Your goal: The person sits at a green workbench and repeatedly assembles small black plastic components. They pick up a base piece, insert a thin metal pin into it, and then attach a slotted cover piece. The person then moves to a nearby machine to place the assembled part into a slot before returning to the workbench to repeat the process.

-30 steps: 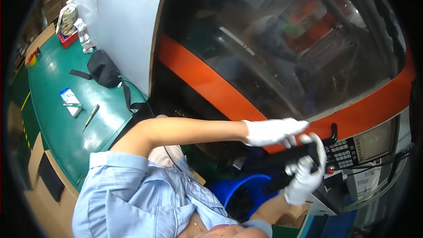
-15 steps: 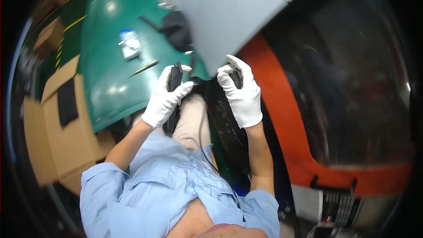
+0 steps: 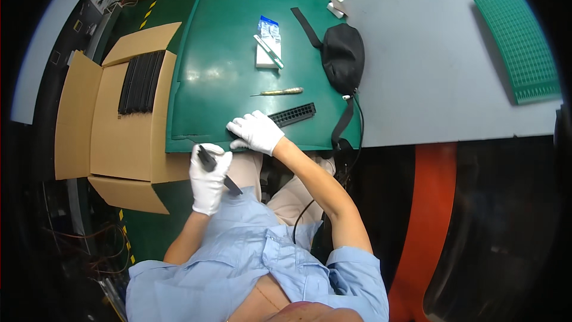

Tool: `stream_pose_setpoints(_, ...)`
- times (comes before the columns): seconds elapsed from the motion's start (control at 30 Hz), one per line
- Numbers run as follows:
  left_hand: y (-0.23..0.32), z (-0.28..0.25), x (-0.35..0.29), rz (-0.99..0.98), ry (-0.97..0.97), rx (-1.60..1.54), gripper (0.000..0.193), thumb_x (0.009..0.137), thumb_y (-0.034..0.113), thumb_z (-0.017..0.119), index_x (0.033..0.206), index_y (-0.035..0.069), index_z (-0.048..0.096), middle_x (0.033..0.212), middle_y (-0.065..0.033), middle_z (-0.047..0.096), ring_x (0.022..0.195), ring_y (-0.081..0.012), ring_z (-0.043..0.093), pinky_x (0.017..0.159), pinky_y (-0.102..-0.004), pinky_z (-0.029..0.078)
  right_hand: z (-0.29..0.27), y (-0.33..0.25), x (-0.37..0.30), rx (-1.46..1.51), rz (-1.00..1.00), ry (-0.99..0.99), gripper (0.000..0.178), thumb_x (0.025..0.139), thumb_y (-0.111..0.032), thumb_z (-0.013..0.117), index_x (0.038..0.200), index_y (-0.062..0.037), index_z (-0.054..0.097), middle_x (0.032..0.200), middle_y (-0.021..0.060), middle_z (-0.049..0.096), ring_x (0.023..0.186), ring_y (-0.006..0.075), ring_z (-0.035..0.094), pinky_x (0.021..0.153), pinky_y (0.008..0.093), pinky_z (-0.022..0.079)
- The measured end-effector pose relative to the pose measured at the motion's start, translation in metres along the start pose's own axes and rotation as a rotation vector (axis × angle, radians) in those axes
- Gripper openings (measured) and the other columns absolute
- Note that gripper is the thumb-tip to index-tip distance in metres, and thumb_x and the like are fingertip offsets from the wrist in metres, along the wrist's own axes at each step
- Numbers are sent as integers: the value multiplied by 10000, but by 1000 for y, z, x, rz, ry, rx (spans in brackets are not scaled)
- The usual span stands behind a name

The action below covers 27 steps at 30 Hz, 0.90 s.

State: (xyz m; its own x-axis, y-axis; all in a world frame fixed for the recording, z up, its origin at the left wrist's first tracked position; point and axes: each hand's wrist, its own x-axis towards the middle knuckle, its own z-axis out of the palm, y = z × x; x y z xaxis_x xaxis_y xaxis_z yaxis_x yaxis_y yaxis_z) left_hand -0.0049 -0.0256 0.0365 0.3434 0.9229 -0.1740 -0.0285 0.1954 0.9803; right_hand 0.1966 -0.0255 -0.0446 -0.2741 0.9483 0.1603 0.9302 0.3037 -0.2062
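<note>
Both my hands wear white gloves. My left hand [image 3: 208, 180] is closed around a long, narrow black plastic strip [image 3: 233, 186], just off the table's front edge. One end of it sticks up past the thumb, and the other points down toward my lap. On the green table mat, my right hand [image 3: 259, 133] curls over a black plastic strip with rows of square cells [image 3: 295, 114]. Its right part shows beyond the wrist, while the glove covers the rest. Behind it lies a thin screwdriver-like tool with a yellowish handle [image 3: 283, 91].
An open cardboard box [image 3: 119, 143] at the left holds several black strips [image 3: 142, 82]. A white-and-blue packet [image 3: 269, 39] and a black pouch with a strap [image 3: 342, 56] lie on the green mat [image 3: 214, 53]. Green gridded trays [image 3: 518, 42] rest on the grey surface. An orange frame [image 3: 429, 203] stands right.
My view and body have turned from the orange-framed machine toward the green table. My right hand has come down onto the mat with a black piece; the left still grips its strip.
</note>
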Motion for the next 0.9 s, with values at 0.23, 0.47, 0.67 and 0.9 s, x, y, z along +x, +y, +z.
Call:
stream_pose_setpoints(0.23, -18, 15, 13, -187, -109, -38, 230, 879, -10, 746, 960, 101, 561, 760, 70, 520, 674, -13, 484, 606, -195, 408, -55, 60, 45, 12, 464, 183, 319, 916, -374, 666, 1054, -88, 637, 994, 168, 641, 893, 356, 632, 765, 457, 512)
stream_pose_setpoints(0.47, -20, 13, 19, -206, -186, -42, 231, 881, 3, 743, 980, 92, 555, 709, 65, 510, 622, -14, 470, 572, -194, 391, -30, 150, 93, 100, 953, 125, 422, 866, -336, 763, 1116, -22, 634, 1101, 238, 638, 1043, 415, 638, 894, 467, 534)
stream_pose_setpoints(0.67, -32, 15, 19, -215, -227, 9, 251, 861, 10, 759, 979, 88, 552, 744, 56, 514, 651, -24, 468, 600, -203, 396, -21, 166, 98, 200, 1023, 79, 384, 920, -312, 641, 1091, 32, 640, 1102, 287, 658, 1051, 448, 645, 917, 486, 525)
stream_pose_setpoints(0.9, -18, 10, 33, -84, -221, 88, 281, 837, 13, 776, 1000, 83, 559, 808, 45, 528, 710, -31, 478, 647, -210, 417, -43, 171, 57, -5, 1142, 165, 308, 977, -273, 528, 1073, 9, 604, 1135, 265, 622, 1027, 463, 645, 891, 516, 528)
